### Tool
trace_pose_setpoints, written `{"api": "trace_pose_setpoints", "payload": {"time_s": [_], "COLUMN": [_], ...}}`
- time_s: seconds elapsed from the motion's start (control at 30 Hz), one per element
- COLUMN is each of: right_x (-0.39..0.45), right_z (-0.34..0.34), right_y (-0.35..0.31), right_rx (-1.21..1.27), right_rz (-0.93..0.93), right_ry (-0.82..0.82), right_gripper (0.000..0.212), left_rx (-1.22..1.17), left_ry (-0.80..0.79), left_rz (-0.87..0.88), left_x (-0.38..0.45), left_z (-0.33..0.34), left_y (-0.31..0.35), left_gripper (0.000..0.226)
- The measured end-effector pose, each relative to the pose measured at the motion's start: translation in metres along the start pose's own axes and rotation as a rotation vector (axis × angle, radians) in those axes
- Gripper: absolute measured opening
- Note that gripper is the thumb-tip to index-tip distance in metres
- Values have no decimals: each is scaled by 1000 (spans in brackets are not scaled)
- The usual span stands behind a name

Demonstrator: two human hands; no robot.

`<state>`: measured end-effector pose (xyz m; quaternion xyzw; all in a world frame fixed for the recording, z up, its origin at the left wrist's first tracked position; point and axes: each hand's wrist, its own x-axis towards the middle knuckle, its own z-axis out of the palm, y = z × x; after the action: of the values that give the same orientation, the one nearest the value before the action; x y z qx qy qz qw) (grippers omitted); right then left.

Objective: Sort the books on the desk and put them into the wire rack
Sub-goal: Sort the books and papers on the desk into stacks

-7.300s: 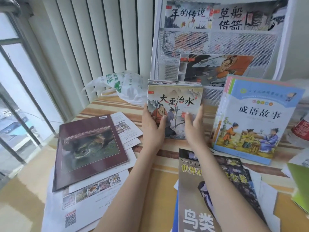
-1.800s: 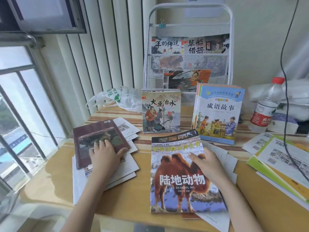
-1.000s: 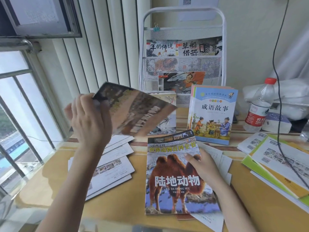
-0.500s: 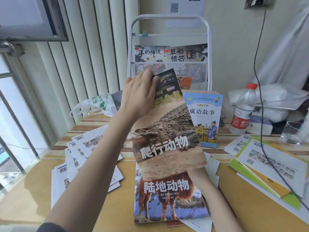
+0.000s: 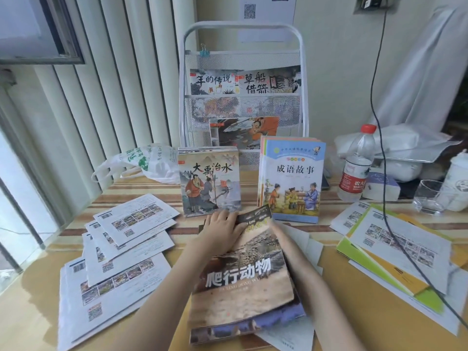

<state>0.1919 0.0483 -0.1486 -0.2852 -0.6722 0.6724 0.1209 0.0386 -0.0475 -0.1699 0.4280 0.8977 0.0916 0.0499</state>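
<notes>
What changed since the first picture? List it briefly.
The left hand picked the dark book off the loose sheets, turned it over and laid this reptile book on the camel book held by the right hand. The two standing book stacks and the wire rack stayed put.

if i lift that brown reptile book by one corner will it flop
Probably. The brown thin softcover reptile book already curls up at its far edge beside the left hand, so expect sagging. It looks light for its size, and its glossy cover may slide off the stack beneath.
</notes>
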Motion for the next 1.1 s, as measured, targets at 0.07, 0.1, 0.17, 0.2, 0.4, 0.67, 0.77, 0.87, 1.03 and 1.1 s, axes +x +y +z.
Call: {"api": "trace_pose_setpoints", "payload": {"time_s": [0.07,0.1,0.17,0.2,0.4,0.67,0.77,0.87,1.03,1.1], "right_x": [-3,-2,-5,-7,-21,-36,-32,-30,-32,-25], "right_z": [0,-1,-2,-3,0,-2,-11,-7,6,6], "right_y": [1,3,7,9,-7,-45,-37,-27,-27,-29], "right_rx": [-129,-167,-140,-110,87,162,83,42,54,57], "right_rz": [6,-19,-68,-99,-287,-489,-462,-372,-373,-397], "right_ry": [-67,-67,-86,-95,-23,137,172,94,188,163], "right_gripper": [38,26,16,18,30,40,78,73,18,11], "left_rx": [-20,-40,-134,-203,-1076,-1172,-1161,-1185,-1234,-1206], "left_ry": [62,117,251,309,460,779,836,791,697,695], "left_rz": [-18,-41,-106,-150,-211,78,108,60,-101,-177], "left_x": [-5,-9,-14,-16,-57,-91,-92,-92,-87,-82], "left_z": [9,11,9,8,-43,-91,-79,-60,-30,-31], "left_y": [-7,-10,-15,-20,-20,32,34,29,26,21], "left_gripper": [58,57,59,61,85,33,22,46,33,26]}}
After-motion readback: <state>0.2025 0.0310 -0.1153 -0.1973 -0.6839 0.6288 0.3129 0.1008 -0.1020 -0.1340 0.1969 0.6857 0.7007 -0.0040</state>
